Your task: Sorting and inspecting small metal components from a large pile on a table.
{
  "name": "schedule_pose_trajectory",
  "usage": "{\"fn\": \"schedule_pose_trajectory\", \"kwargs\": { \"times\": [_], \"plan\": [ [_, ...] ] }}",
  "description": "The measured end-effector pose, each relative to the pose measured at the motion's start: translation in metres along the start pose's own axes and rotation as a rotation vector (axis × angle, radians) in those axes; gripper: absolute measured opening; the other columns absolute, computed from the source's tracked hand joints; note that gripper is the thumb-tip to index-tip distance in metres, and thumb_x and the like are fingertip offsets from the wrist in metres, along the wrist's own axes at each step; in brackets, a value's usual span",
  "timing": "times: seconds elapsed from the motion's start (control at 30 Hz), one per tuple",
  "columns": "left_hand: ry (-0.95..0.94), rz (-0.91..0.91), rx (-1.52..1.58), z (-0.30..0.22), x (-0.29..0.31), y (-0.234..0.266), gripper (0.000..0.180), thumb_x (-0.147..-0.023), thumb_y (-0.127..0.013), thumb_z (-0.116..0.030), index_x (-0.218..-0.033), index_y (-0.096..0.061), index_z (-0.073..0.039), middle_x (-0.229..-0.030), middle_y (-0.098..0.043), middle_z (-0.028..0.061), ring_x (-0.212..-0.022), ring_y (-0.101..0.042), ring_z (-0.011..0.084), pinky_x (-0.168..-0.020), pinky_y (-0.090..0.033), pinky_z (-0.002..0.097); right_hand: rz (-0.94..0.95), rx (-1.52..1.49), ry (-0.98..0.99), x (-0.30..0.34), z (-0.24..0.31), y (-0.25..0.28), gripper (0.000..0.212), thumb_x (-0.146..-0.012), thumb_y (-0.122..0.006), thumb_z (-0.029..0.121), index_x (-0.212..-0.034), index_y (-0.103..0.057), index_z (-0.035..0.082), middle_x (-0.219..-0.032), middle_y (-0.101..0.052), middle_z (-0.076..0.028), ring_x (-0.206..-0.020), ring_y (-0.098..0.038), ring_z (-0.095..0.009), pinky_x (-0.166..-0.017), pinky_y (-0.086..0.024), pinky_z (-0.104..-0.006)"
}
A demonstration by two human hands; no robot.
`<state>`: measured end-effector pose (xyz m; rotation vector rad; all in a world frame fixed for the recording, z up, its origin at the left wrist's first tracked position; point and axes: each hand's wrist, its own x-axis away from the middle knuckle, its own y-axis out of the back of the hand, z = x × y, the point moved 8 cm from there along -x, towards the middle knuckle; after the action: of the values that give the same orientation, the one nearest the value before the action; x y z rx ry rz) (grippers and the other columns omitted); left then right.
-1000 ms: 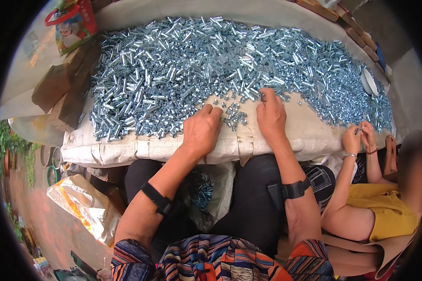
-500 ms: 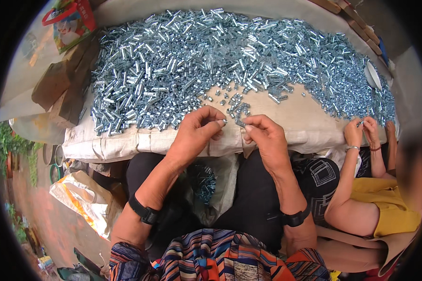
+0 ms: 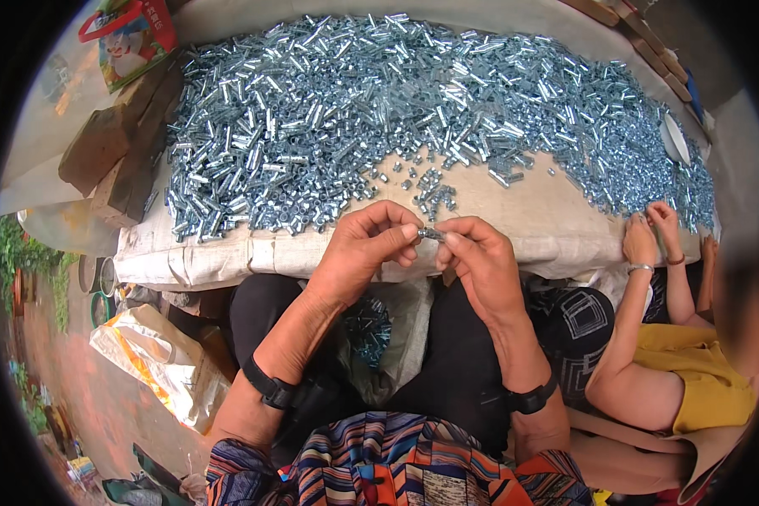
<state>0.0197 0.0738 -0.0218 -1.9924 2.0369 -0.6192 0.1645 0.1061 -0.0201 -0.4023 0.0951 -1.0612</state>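
Both hands meet above the near edge of a cloth-covered table. My left hand [image 3: 361, 255] pinches a tiny shiny metal piece between thumb and fingertips. In a matching pinch, my right hand [image 3: 482, 263] grips a short metal sleeve [image 3: 432, 234], its end touching the left hand's piece. The fingertips hide much of both parts, so how far one sits in the other cannot be made out. Just beyond lies a small group of loose short metal pieces [image 3: 434, 192]. Behind it spreads a large heap of silvery sleeves and short collars [image 3: 312, 110].
A bag of metal parts [image 3: 369, 333] hangs open between my knees. At right, another person's hands [image 3: 652, 232] work by the heap, near a white dish [image 3: 674, 139]. Wooden blocks [image 3: 114, 160] edge the table's left, below a printed red-handled bag [image 3: 133, 46]. A white sack [image 3: 156, 363] stands lower left.
My hands have come together from slightly apart, bringing the two metal pieces into contact. Both have dropped a little toward me. The other person's hands have shifted slightly.
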Motion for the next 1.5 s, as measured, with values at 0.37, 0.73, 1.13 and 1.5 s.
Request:
{"fn": "schedule_pose_trajectory", "kwargs": {
  "times": [0.37, 0.73, 1.13, 1.5],
  "plan": [
    [-0.103, -0.018, -0.229, -0.004, 0.000, 0.002, 0.012, -0.091, -0.064, -0.011, -0.095, -0.062, 0.001, -0.081, -0.061, 0.0016, -0.072, -0.057, 0.0080, -0.067, -0.047, 0.0230, -0.034, 0.020, 0.025, 0.000, -0.005, -0.003, 0.015, -0.095, -0.057, 0.007, -0.105, -0.063, -0.003, -0.079, -0.060, -0.003, -0.071, -0.057, -0.009, -0.067, -0.049, -0.0235],
    [-0.469, -0.155, -1.209, -0.013, 0.002, -0.012, 0.004, -0.079, -0.064, -0.006, -0.081, -0.062, -0.005, -0.085, -0.055, 0.0126, -0.078, -0.059, 0.0348, -0.067, -0.049, 0.0419, -0.138, 0.899, 0.455, -0.008, 0.006, -0.018, 0.006, -0.086, -0.065, 0.003, -0.090, -0.061, 0.001, -0.078, -0.060, -0.010, -0.065, -0.060, -0.024, -0.059, -0.048, -0.0327],
    [-0.511, -0.179, -1.326, -0.025, -0.023, -0.006, 0.008, -0.083, -0.060, -0.010, -0.090, -0.061, -0.006, -0.087, -0.057, 0.0123, -0.077, -0.061, 0.0359, -0.066, -0.050, 0.0442, 0.032, 0.793, 0.281, -0.001, 0.003, -0.022, 0.011, -0.088, -0.063, 0.010, -0.089, -0.060, 0.000, -0.074, -0.059, -0.016, -0.066, -0.059, -0.026, -0.063, -0.047, -0.0351],
    [-0.519, -0.198, -1.511, -0.013, -0.046, -0.013, 0.012, -0.084, -0.063, -0.015, -0.086, -0.056, -0.006, -0.085, -0.056, 0.0110, -0.077, -0.062, 0.0335, -0.065, -0.050, 0.0446, -0.501, 1.468, 0.462, -0.050, 0.059, 0.079, 0.020, -0.081, -0.062, 0.005, -0.101, -0.059, 0.002, -0.101, -0.062, -0.015, -0.095, -0.056, -0.035, -0.079, -0.047, -0.0455]
  ]
}}
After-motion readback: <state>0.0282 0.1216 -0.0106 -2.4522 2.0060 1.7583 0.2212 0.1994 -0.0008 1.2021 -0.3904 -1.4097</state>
